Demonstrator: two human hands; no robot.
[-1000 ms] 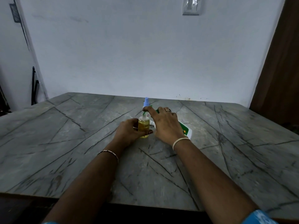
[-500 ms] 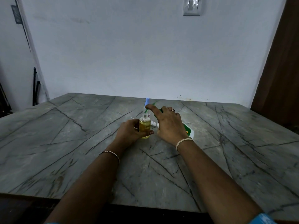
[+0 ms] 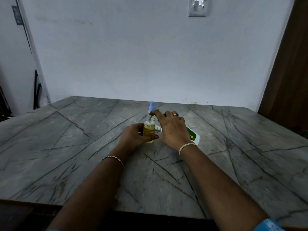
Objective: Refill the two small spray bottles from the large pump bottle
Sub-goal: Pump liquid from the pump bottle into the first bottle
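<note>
Small spray bottle (image 3: 149, 130), uncapped, part-filled with yellow liquid, stood upright on table (image 3: 66, 147), wrapped by left hand (image 3: 135, 135) fingers. Large pump bottle (image 3: 191, 135) lay tilted under right hand (image 3: 171, 129), fingers closed over it; green nozzle (image 3: 150, 117) sat at open neck, below right index fingertip. Second small bottle (image 3: 151, 106), blue cap on, stood just beyond fingertips. Change over last second: negligible; both grips held, nozzle stayed at neck. Judgement: first refill under way, second bottle untouched.
</note>
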